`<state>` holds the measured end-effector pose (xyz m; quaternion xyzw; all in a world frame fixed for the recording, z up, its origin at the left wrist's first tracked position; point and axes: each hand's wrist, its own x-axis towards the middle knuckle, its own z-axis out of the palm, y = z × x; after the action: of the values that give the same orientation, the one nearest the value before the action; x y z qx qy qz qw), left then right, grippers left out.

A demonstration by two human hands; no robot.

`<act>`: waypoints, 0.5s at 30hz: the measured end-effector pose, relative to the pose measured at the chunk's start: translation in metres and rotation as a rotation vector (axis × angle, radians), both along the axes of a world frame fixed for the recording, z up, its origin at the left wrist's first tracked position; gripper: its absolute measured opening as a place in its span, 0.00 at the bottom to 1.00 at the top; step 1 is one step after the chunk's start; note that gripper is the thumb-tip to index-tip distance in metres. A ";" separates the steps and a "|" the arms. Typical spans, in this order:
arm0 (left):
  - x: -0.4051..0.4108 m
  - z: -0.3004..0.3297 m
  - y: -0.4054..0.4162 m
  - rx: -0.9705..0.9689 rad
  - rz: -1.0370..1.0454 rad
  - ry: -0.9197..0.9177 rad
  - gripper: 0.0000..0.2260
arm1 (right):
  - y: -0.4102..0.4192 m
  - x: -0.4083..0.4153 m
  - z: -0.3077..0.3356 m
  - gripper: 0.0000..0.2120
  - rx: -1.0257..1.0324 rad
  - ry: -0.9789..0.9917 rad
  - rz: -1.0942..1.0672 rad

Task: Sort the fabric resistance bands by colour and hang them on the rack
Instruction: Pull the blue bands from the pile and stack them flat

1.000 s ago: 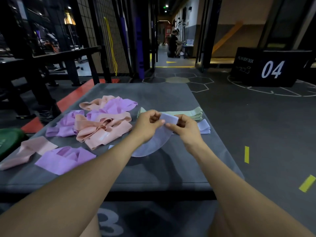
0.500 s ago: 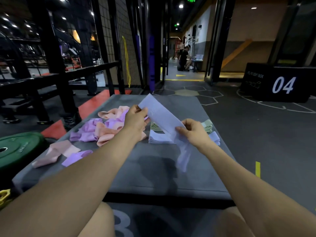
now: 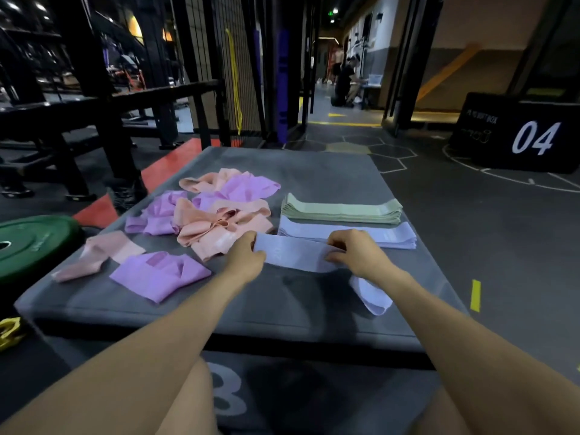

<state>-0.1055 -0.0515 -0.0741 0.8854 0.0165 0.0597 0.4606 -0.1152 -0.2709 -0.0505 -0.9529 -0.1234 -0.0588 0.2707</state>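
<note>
A pale blue band (image 3: 295,254) lies stretched flat on the grey box top (image 3: 282,309). My left hand (image 3: 246,257) pinches its left end, while my right hand (image 3: 354,251) presses on it further right; its tail (image 3: 372,296) trails toward the box's front right. Behind it sits a flat stack of pale blue bands (image 3: 392,235), and behind that a neat stack of green bands (image 3: 342,210). A loose heap of peach bands (image 3: 219,224) and purple bands (image 3: 160,211) lies to the left. One purple band (image 3: 158,274) and one pink band (image 3: 100,254) rest nearer the front left.
A green weight plate (image 3: 34,243) lies left of the box. Black rack frames (image 3: 94,108) stand at the back left. A black box marked 04 (image 3: 518,133) stands at the back right. People are far down the corridor (image 3: 345,80). Yellow object (image 3: 9,332) at lower left.
The pale blue band was held up in the air between both hands; now it is lowered and spread flat on the box in front of the blue stack.
</note>
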 end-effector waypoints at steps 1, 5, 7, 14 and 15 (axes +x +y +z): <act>0.001 -0.004 0.000 0.018 0.000 0.002 0.10 | 0.000 0.000 -0.003 0.06 -0.022 0.009 0.000; 0.003 -0.011 -0.003 -0.036 0.011 -0.013 0.10 | 0.001 0.003 -0.005 0.03 -0.068 0.005 -0.004; 0.003 -0.015 -0.002 0.000 0.013 -0.025 0.09 | 0.002 0.005 -0.007 0.02 -0.063 0.006 -0.020; -0.003 -0.010 0.003 0.053 0.131 -0.153 0.08 | -0.010 0.000 -0.013 0.09 -0.259 0.156 -0.141; -0.004 -0.008 0.003 0.049 0.151 -0.165 0.08 | -0.012 -0.002 -0.012 0.08 -0.275 0.157 -0.169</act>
<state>-0.1091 -0.0484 -0.0823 0.8848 0.0437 0.1671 0.4327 -0.1170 -0.2826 -0.0623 -0.9896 -0.0283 0.0104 0.1407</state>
